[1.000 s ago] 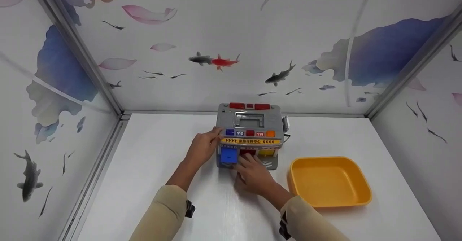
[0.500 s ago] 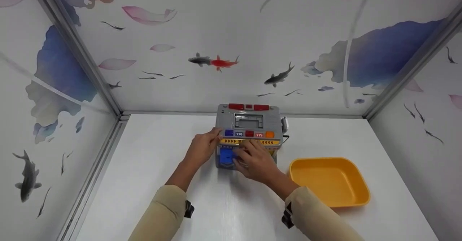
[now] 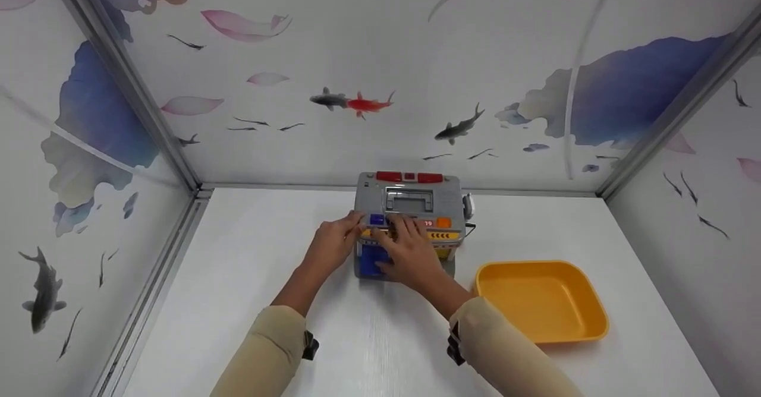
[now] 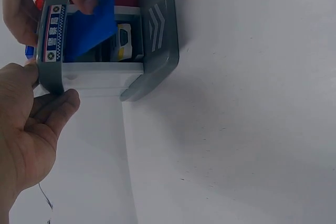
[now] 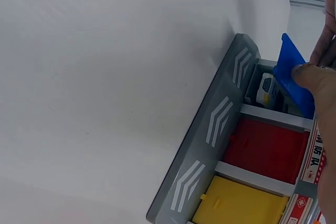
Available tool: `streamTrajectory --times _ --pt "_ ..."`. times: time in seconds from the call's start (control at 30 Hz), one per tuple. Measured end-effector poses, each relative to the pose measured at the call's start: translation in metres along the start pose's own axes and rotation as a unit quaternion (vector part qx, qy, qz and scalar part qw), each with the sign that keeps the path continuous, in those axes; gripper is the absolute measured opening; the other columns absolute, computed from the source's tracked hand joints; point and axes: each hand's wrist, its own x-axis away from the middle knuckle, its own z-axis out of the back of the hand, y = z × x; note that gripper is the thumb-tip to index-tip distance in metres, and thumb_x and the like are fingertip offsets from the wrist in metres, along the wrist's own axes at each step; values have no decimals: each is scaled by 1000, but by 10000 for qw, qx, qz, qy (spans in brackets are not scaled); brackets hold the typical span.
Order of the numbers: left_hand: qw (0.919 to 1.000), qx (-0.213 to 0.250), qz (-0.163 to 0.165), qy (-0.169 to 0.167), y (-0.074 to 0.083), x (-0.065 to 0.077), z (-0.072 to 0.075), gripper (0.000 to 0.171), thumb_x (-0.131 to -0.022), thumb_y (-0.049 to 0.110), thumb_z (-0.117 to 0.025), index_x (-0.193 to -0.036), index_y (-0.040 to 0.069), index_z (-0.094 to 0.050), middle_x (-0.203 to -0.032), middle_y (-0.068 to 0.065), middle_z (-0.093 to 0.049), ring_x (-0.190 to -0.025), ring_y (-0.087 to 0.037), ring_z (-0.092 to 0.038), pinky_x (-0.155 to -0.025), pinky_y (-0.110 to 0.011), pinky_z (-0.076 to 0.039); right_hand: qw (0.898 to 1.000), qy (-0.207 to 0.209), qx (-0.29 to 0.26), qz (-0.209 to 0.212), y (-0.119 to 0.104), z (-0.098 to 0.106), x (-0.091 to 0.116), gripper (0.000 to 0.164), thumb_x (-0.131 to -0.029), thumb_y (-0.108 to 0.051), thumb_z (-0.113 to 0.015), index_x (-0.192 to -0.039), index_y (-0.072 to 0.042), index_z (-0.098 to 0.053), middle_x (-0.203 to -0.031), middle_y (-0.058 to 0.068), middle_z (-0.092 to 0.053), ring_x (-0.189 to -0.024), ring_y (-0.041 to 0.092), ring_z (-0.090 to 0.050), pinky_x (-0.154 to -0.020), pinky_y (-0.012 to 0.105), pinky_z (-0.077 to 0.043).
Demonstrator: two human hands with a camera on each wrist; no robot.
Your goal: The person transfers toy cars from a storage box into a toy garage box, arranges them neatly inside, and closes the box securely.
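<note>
The right hand (image 3: 408,253) lies over the front of the grey toy garage (image 3: 410,207), its fingers stretched up onto the row of coloured buttons along the top front edge, while the thumb props the blue door (image 5: 292,75) part-way open. The fingers look fairly straight and close around nothing. Behind that lifted door a small white toy car (image 4: 123,42) sits in the end bay. The left hand (image 3: 333,243) steadies the garage at its left end, thumb and fingers lightly curled round the grey corner.

The garage stands near the back edge of the white worktop (image 3: 267,302), about midway along it. Next to the blue door come a red door (image 5: 268,148) and a yellow door (image 5: 244,205), both down, with a grey ramp marked by white chevrons in front of them. The right hand hides most of the garage's front from above.

A shallow yellow tray (image 3: 541,299) rests on the worktop to the right of the garage, nearer the front edge and apart from it. Panels printed with fish and petals enclose the worktop on three sides.
</note>
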Motion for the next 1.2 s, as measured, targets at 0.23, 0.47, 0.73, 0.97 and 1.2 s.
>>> streamTrajectory --times 0.23,0.47,0.73,0.97,1.2 --pt "10000 21 23 77 -2 -1 -2 45 -115 35 -60 -154 14 -67 -157 -12 -63 -143 -35 -66 -116 -50 -59 9984 42 563 -12 -4 -14 -2 73 -94 -47 -89 -156 -34 -53 -155 19 -50 -143 38 -57 -125 58 -48" --pt "9999 62 79 53 1 1 0 46 -116 38 -58 -155 17 -66 -158 -10 -63 -142 -35 -67 -116 -51 -59 9948 20 1017 -89 -8 -23 -3 73 -97 -42 -87 -158 -34 -47 -159 21 -45 -147 36 -51 -123 56 -43" --pt "9999 70 129 23 1 2 -2 46 -116 38 -58 -156 16 -65 -159 -11 -62 -144 -35 -66 -117 -51 -58 9918 2 1271 -151 -10 -27 -3 77 -95 -35 -90 -158 -34 -45 -160 21 -44 -146 37 -52 -123 55 -46" --pt "9997 137 216 -37 0 3 -3 50 -116 43 -56 -159 19 -63 -162 -10 -59 -144 -34 -66 -120 -51 -56 9911 -193 1288 -265 -15 -27 -4 89 -86 -29 -98 -158 -33 -47 -161 24 -44 -146 40 -54 -124 54 -49" --pt "9999 -36 -33 145 -1 2 -3 45 -115 37 -59 -155 16 -67 -158 -14 -62 -142 -36 -67 -115 -51 -60 9881 -183 1502 -288 -17 -33 -6 93 -83 -30 -100 -157 -33 -43 -161 26 -45 -146 41 -56 -123 52 -49"
